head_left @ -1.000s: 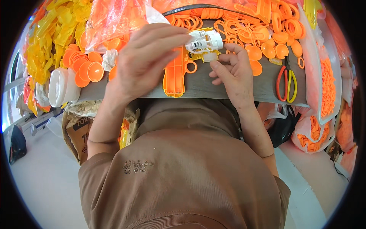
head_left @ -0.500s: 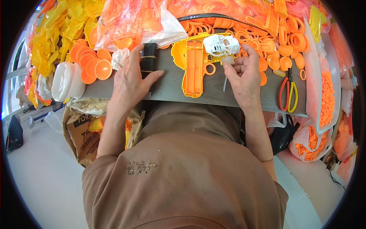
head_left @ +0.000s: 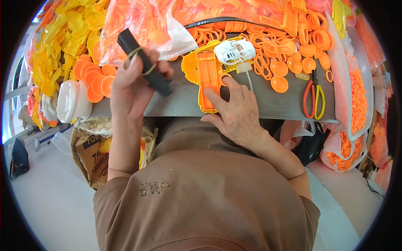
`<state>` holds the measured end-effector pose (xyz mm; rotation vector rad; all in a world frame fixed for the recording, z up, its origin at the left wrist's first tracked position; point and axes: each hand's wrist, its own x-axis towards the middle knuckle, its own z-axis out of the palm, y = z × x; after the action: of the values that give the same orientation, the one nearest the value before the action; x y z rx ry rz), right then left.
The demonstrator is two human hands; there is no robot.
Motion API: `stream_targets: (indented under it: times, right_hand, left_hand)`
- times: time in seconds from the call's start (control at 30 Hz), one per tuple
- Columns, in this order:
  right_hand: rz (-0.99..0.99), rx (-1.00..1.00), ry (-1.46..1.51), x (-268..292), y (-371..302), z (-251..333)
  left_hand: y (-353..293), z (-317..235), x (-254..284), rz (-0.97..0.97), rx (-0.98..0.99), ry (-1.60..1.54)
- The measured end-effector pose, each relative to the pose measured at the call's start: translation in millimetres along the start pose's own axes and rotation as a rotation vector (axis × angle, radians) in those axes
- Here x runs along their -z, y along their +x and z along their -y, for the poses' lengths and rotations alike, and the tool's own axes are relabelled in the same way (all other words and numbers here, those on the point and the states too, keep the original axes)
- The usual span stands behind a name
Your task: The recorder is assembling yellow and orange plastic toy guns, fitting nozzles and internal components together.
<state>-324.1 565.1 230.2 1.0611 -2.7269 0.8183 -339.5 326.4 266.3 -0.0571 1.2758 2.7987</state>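
Note:
My left hand [head_left: 130, 90] is raised over the table's near left part, closed round a long black block [head_left: 143, 58] with elastic bands about it. The block is tilted, its lower end blurred. Flat on the table lies a yellow toy gun half-shell [head_left: 190, 69]. An orange compartment insert [head_left: 206, 67] fills its handle, and a white mechanism housing [head_left: 235, 51] sits at its upper right, with a thin pale tube [head_left: 249, 79] trailing down. My right hand [head_left: 238, 111] reaches over the shell with fingers spread, touching the insert and the orange trigger ring [head_left: 226, 77].
Red-and-yellow-handled cutters [head_left: 314, 98] lie at the right. Orange discs and rings [head_left: 279, 75] are heaped along the back. Yellow shells [head_left: 63, 46] pile up at far left, beside a white container [head_left: 72, 98]. A clear bin [head_left: 335, 79] stands at the right edge.
My left hand has picked up the black block and tilted it. My right hand has let go of the white housing and moved down-left to the handle. The view has shifted slightly.

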Motion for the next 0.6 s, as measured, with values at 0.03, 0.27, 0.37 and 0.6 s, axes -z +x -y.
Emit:
stream_targets:
  times: [0.03,0.27,0.37,0.6]
  right_hand:
    - [-0.009,0.006,-0.022,-2,-1,-1]
    - [-0.067,0.09,-0.028,-13,-2,-9]
    - [-0.07,0.098,0.011,-15,-1,-13]
    - [-0.085,0.107,0.048,-17,-2,-20]
  left_hand:
    - [9,4,-10,-0.02,0.007,-0.006]
    - [64,20,-30,-0.001,-0.087,0.225]
    - [67,26,-27,0.048,-0.057,0.328]
    - [67,35,-27,0.042,-0.114,0.423]
